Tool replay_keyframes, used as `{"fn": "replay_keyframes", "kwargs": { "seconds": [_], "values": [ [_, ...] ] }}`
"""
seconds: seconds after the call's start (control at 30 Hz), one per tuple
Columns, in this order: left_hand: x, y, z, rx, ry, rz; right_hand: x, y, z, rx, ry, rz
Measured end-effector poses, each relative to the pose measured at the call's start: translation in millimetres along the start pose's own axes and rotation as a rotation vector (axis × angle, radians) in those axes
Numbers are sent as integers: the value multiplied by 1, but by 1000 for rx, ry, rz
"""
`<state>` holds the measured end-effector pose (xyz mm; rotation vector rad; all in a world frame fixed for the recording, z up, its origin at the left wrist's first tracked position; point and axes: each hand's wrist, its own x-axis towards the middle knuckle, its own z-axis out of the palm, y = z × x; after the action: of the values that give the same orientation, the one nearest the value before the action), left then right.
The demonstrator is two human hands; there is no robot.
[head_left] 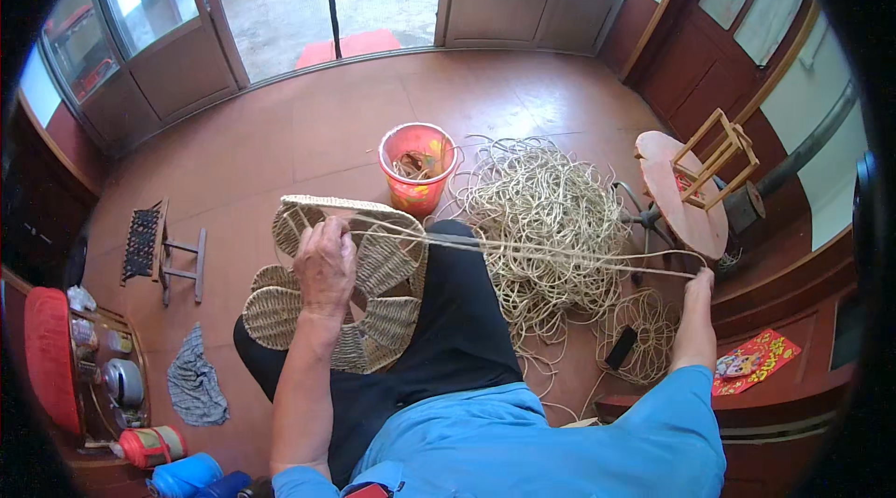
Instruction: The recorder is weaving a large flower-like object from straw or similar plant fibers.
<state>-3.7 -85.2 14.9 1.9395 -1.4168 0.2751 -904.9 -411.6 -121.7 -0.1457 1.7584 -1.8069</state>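
A petal-shaped woven straw piece (390,319) with an open centre rests across my dark-trousered lap. My left hand (327,265) is closed at its upper part, fingers curled on the straw cord (551,251) beside the rim; the fingertips are partly hidden. From there the cord stretches in long, nearly straight strands to the right, over my knee. Far out at the right, my right hand (698,285) is closed on the other end, where the cord bends into a loop. The right arm is extended sideways.
A big heap of loose straw cord (546,218) lies on the floor beside a red bucket (417,192). At right stands a round table (686,190) with a small wooden frame on it. A low stool (163,251), a grey cloth (196,377) and a thermos (154,447) are at left.
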Motion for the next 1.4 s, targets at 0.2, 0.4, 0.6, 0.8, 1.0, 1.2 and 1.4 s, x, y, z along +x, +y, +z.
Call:
{"fn": "replay_keyframes", "kwargs": {
  "seconds": [0.2, 0.4, 0.6, 0.8, 1.0, 1.2, 1.4],
  "values": [
    [15, 3, 6, 124, -36, -28, 44, 34, -81, -22, 103, -59],
    [18, -10, 34, 122, -22, -61, 1, 31, -82, -415, -58, -14],
    [20, -2, 29, 299, -107, -120, -225, 127, 64, -627, -478, 112],
    [26, 10, 29, 158, -65, -255, -316, 119, 160, -747, -1013, -197],
    [19, 10, 20, -74, 37, -340, -500, 79, 195, -1305, -1102, -1164],
    [1, -11, 21, -610, 139, -418, -668, 99, 186, -516, -1581, -998],
    [-18, -2, -33, -1228, -3, -591, -777, 162, 190, -171, -1730, -1227]
  ]
}}
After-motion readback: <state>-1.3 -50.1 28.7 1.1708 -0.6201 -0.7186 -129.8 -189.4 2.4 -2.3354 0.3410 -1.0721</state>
